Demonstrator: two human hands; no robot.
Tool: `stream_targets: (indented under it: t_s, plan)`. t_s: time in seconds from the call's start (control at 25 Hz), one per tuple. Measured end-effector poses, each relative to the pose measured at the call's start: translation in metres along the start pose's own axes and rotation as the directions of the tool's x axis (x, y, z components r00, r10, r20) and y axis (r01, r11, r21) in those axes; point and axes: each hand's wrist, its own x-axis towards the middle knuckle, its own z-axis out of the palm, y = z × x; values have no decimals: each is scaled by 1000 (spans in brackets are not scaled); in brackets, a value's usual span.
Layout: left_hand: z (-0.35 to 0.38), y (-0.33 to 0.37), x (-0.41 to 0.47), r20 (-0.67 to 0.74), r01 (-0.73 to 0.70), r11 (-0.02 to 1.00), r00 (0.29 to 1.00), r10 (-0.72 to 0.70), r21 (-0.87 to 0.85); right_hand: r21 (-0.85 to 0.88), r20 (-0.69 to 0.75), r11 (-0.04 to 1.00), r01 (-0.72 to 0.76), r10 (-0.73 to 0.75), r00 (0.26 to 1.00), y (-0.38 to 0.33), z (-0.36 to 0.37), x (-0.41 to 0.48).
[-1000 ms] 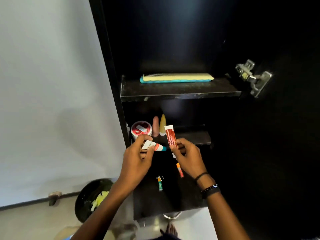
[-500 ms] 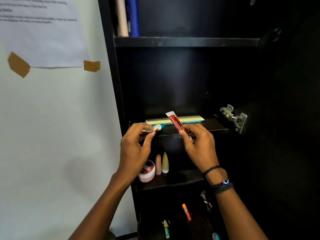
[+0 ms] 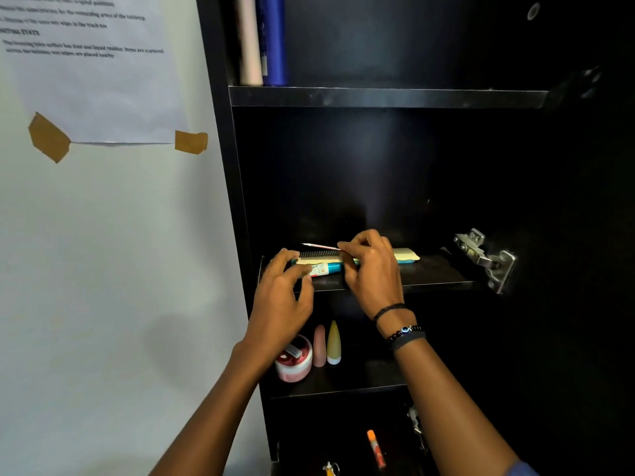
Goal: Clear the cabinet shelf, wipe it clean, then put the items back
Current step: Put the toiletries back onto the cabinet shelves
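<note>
Pinched teal tube [image 3: 328, 269] by its end in left hand [image 3: 281, 293], lying along shelf [image 3: 433, 274] front, just before comb [image 3: 405, 254]; gripped red tube [image 3: 321, 246] in right hand [image 3: 372, 269], tilted over comb's teeth; with jar [image 3: 295, 367] one shelf lower.

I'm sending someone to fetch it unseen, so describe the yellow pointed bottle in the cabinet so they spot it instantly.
In the black cabinet, find the shelf just under the one with the comb. At its left end stand a red-lidded jar, a pink pointed bottle and, rightmost, the yellow pointed bottle. It alone is yellow with a white base.
</note>
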Motion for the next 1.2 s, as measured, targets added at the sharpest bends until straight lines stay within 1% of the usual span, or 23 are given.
stream_targets:
  t_s: [0.08, 0.2, 0.24, 0.48, 0.68, 0.84, 1.04, 1.12, 1.2]
  plan:
    - [1, 0, -2, -4, -15, 998, 1000, 16, 54, 11, 17, 1000, -4, 4, 1000, 1, 5, 4]
    - [3, 2, -4, -41, -31, 998, 999, 34, 63, 36, 110, 999, -16, 12, 994, 5, 8, 8]
    - [3, 3, -5, -47, -41, 997, 998, 44, 66, 54, 116, 998, -19, 13, 993, 5, 7, 7]
    - [8, 1, -6, -58, -49, 992, 997, 56, 119, 96, 24, 995, -37, 34, 999, 4, 6, 0]
    - [12, -4, -12, -71, -92, 990, 992, 100, 111, 129, -15, 991, -29, 31, 999, 5, 5, -10]
    - [15, -5, -22, -94, -137, 985, 985, 147, 100, 138, -81, 990, -1, 12, 997, 1, 1, -24]
    - [31, -5, -58, -105, -257, 960, 958, 268, 110, 142, -234, 990, 18, 16, 972, -6, 5, -70]
    - [43, -6, -78, -104, -277, 959, 954, 282, 63, 124, -275, 992, 0, 34, 961, -5, 10, -100]
    - [60, -9, -104, -65, -262, 965, 963, 262, 11, 109, -263, 992, -67, 93, 960, 0, 18, -136]
